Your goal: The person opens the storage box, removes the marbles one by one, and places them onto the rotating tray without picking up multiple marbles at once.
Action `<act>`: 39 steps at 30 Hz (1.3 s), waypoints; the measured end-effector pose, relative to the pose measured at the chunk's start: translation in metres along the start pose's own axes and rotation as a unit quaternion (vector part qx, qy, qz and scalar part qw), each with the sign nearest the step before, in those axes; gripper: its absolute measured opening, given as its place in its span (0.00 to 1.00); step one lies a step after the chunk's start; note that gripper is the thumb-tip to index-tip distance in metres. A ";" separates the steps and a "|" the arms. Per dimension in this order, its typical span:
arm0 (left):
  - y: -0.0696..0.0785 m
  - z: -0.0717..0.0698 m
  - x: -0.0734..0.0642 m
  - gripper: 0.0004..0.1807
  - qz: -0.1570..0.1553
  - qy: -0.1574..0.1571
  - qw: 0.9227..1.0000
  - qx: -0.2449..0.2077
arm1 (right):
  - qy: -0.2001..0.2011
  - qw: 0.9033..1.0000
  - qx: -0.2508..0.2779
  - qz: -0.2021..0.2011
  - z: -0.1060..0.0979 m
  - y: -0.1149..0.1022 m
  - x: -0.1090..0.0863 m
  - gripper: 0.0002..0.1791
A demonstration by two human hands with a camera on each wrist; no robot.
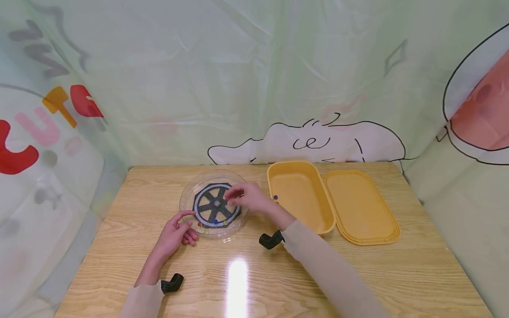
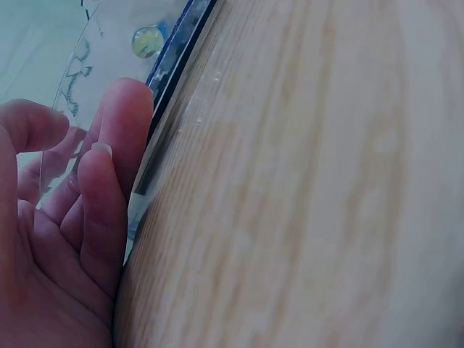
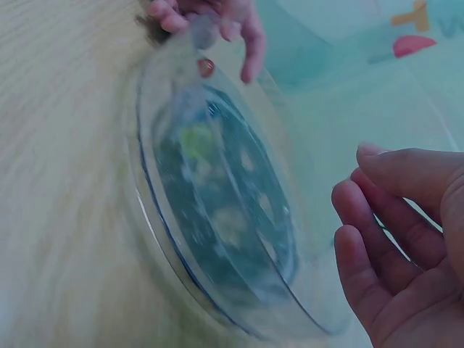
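A round clear plastic bowl (image 1: pixel 187 189) stands on the left half of the table, with a dark spoked wheel shape (image 1: pixel 204 207) at its bottom. Small marbles lie along its near side, among them a blue marble (image 1: pixel 215 221), a reddish marble (image 1: pixel 200 224) and a yellowish marble (image 2: pixel 148 42). My left hand (image 1: pixel 173 234) is at the bowl's front-left rim, index finger stretched over the edge and the other fingers loosely bent beside the wall. Over the bowl's right side hovers my right hand (image 1: pixel 247 197). Its fingers (image 3: pixel 353 268) are relaxed, and nothing shows between them and the thumb.
Right of the bowl sits a yellow tub (image 1: pixel 301 190), with a dark blue marble (image 1: pixel 275 197) by its left wall. A matching yellow lid (image 1: pixel 359 207) lies flat beside the tub. A printed curtain (image 1: pixel 254 79) hangs behind the wooden table (image 1: pixel 207 282).
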State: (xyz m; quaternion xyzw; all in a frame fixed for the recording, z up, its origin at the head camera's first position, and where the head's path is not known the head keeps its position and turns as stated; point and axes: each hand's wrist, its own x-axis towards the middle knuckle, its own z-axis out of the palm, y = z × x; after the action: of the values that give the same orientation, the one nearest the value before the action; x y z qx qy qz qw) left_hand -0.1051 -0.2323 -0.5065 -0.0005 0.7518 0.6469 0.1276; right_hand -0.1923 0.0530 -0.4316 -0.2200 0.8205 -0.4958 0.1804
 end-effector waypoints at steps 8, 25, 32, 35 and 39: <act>0.000 -0.001 0.000 0.19 -0.001 0.001 1.000 0.002 | 0.039 0.999 -0.006 0.019 -0.037 0.007 -0.011 0.12; 0.006 -0.001 -0.002 0.19 -0.003 0.001 1.000 0.012 | 0.105 0.994 -0.011 0.029 -0.098 0.059 -0.030 0.08; 0.005 0.000 -0.001 0.19 -0.009 0.003 1.000 0.009 | 0.054 0.995 -0.051 0.062 -0.105 0.068 -0.032 0.07; 0.005 0.001 -0.001 0.19 -0.009 0.004 1.000 0.007 | 0.014 0.994 -0.069 0.081 -0.106 0.070 -0.032 0.06; 0.005 0.001 -0.001 0.18 -0.011 0.005 1.000 0.009 | -0.025 0.993 -0.086 0.078 -0.107 0.075 -0.031 0.06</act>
State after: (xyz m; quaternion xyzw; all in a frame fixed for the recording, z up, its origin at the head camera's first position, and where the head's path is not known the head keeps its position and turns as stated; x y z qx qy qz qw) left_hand -0.1047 -0.2306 -0.5020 -0.0105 0.7583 0.6386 0.1305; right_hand -0.2352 0.1794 -0.4488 -0.1821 0.8699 -0.4023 0.2195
